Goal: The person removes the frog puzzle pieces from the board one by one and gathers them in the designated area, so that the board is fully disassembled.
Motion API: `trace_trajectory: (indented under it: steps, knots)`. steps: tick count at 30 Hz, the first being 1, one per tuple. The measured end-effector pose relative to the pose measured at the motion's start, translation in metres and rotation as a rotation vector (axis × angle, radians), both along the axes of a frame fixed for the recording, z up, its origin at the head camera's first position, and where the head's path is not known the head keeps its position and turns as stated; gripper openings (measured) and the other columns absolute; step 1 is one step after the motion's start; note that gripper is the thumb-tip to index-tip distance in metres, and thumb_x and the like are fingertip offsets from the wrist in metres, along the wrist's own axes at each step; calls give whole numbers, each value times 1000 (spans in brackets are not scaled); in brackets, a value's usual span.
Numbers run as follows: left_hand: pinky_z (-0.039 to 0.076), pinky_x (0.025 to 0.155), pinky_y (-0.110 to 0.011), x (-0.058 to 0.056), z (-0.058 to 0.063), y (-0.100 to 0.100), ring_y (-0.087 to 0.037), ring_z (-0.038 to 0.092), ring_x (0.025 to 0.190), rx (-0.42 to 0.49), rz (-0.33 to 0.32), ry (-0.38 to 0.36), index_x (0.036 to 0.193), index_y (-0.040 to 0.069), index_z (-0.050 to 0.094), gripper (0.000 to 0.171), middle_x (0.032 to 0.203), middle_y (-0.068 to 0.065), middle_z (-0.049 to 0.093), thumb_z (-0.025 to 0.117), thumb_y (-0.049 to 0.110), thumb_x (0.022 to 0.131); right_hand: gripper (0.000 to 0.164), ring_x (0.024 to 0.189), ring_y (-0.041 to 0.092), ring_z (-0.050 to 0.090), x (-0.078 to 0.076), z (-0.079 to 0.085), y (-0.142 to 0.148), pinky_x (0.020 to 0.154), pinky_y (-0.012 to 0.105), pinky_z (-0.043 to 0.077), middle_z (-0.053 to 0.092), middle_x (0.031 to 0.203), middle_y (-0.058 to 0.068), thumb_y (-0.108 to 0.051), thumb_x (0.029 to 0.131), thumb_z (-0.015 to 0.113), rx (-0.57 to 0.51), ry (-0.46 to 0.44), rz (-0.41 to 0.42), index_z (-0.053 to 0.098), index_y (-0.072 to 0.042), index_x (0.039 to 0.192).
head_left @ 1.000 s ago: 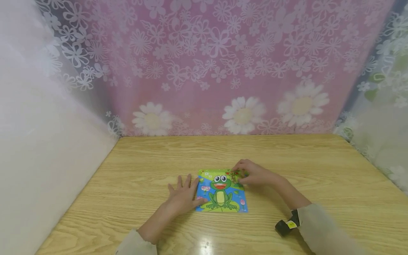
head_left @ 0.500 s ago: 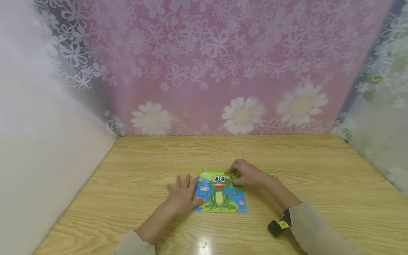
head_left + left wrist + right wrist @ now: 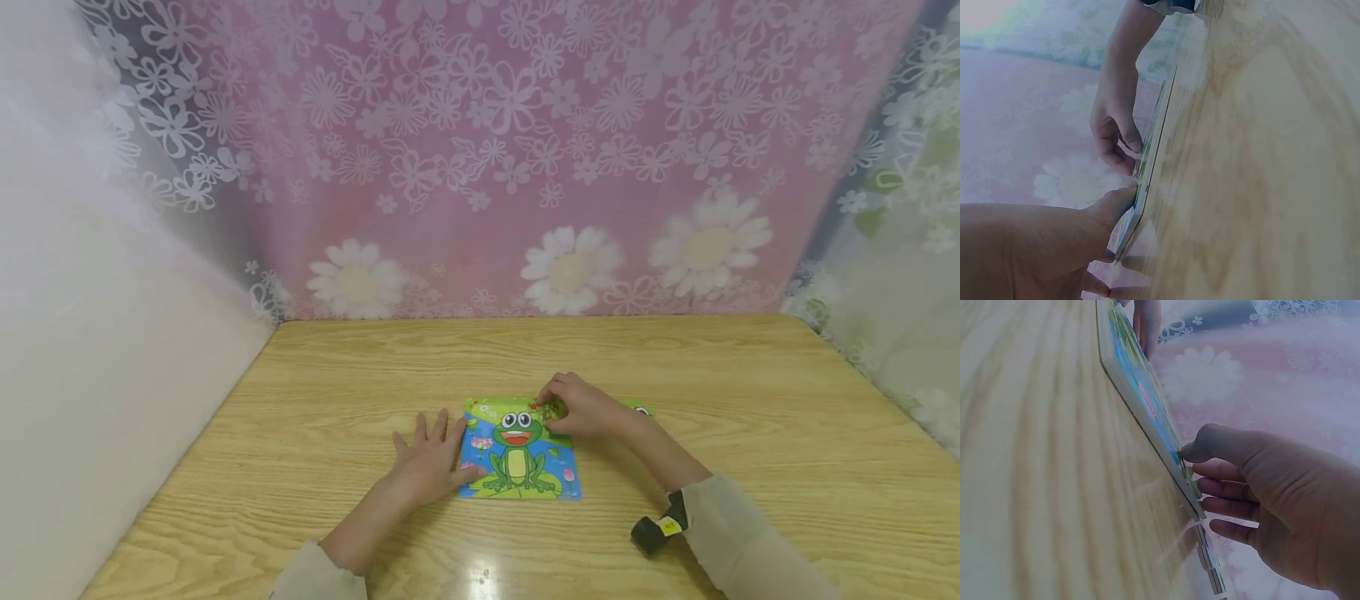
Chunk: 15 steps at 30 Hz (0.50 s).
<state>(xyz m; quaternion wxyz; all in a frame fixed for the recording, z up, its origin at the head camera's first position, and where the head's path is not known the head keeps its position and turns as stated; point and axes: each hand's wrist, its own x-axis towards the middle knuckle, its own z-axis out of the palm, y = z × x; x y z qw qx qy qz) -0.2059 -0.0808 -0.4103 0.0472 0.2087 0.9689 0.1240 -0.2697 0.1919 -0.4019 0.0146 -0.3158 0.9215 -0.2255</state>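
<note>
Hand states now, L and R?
Left hand: open, fingers spread, thumb on the frog board.
Right hand: curled at the board's far right corner; whether it pinches anything cannot be told.

The right grip (image 3: 588, 410) sits a little further left than a second ago, its fingertips closer to the head of the frog on the picture board (image 3: 517, 468). The black device (image 3: 651, 534) behind the grip shifts left too. Right of the grip, beyond the wrist, a green piece (image 3: 641, 408) with an eye now shows, out of sight a second ago.
</note>
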Motion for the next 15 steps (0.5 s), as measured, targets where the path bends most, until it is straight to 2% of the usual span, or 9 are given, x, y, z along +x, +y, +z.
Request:
trace_trajectory:
  steps: [9,15]
  knots:
    - [10,87,-75,0,0,0,-53,10,128,1,4,-7,145,9,28,84,145,-24,21,49,63,83,35,100,20,45,1,4,5,85,39,41,52,109,2,-14,80,68,8,-33,71,60,-4,114]
    - [11,87,-75,-1,0,0,-53,11,128,-11,7,-2,145,9,28,84,145,-24,22,49,63,83,38,100,20,45,0,3,6,85,38,42,50,110,3,-14,80,69,8,-43,90,60,-5,116]
